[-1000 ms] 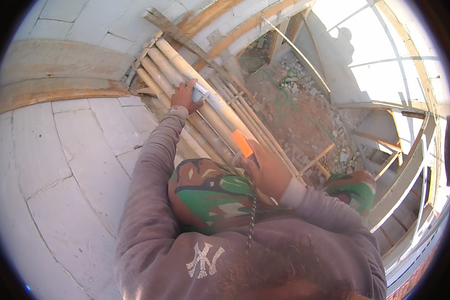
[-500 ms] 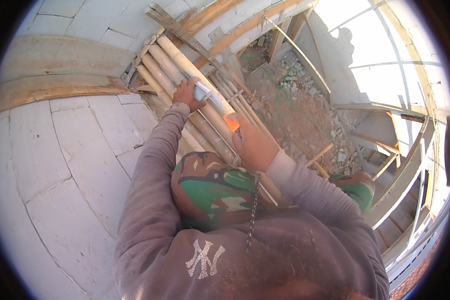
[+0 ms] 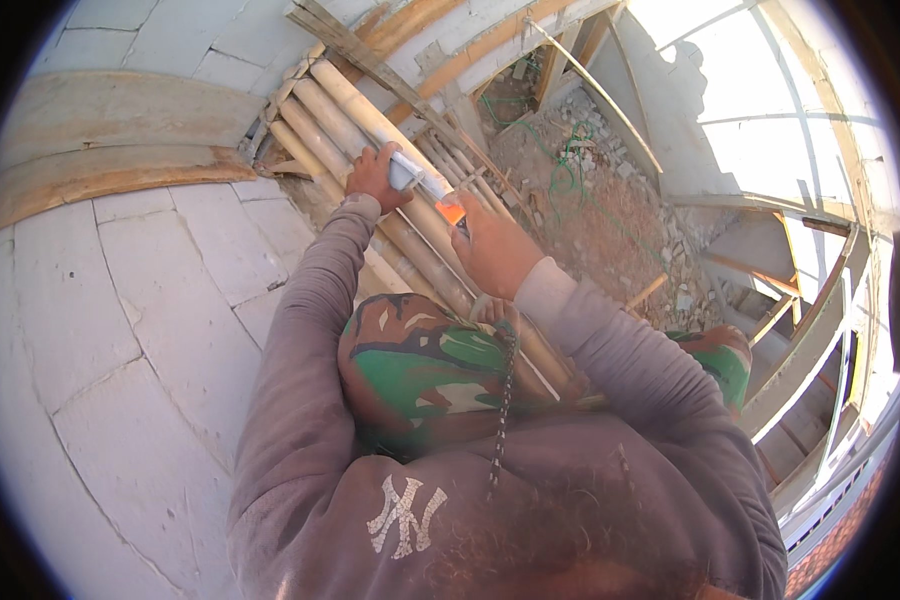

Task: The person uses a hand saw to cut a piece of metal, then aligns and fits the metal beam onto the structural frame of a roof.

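2 bare hands at work over a row of bamboo poles (image 3: pixel 360 105)

Left hand (image 3: pixel 375 178): fingers bent, a grey-white piece (image 3: pixel 405 173) gripped between fingers and thumb, above the poles; fingertips partly hidden. Right hand (image 3: pixel 500 250): thumb and fingers closed around an orange item (image 3: pixel 451 209), whose end shows just beside the grey-white piece; kind of item cannot be told. Camouflage-patterned trouser leg (image 3: pixel 420 350) between the forearms, next to the poles; pale blocks (image 3: pixel 140 290) to the left, rubble (image 3: pixel 620 170) to the right
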`<action>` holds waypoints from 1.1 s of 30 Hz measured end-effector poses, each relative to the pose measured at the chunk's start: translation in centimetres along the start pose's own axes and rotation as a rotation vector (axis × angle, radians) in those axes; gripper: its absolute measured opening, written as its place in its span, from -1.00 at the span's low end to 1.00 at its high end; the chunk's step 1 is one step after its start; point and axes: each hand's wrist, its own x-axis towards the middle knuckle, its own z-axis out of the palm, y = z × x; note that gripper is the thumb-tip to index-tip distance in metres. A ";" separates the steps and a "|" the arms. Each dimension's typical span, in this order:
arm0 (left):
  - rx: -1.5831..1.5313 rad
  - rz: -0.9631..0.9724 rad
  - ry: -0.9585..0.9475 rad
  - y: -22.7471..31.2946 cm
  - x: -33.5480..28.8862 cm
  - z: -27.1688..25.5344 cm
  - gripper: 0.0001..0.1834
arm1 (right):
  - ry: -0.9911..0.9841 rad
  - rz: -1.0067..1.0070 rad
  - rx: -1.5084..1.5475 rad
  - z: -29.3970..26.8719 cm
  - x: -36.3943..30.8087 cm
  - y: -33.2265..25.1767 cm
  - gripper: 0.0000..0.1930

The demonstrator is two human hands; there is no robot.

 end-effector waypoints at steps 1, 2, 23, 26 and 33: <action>-0.003 -0.007 -0.011 0.1 0.0 0.0 -0.02 | 0.030 -0.037 0.002 0.4 -0.2 0.5 -0.45; -0.003 -0.015 -0.021 0.1 -0.1 -0.3 -0.02 | -0.014 0.004 0.013 0.0 -0.7 0.1 -0.45; 0.039 -0.018 -0.014 -0.3 -0.3 0.0 -0.05 | -0.164 0.089 0.054 -2.7 -3.7 -2.2 -0.46; 0.039 0.019 -0.024 0.4 0.3 -0.2 -0.06 | -0.019 0.029 -0.004 0.5 0.4 -0.3 -0.46; 0.063 -0.018 -0.065 -0.1 0.1 -0.4 -0.02 | -0.063 0.075 0.032 1.0 0.2 -1.1 -0.45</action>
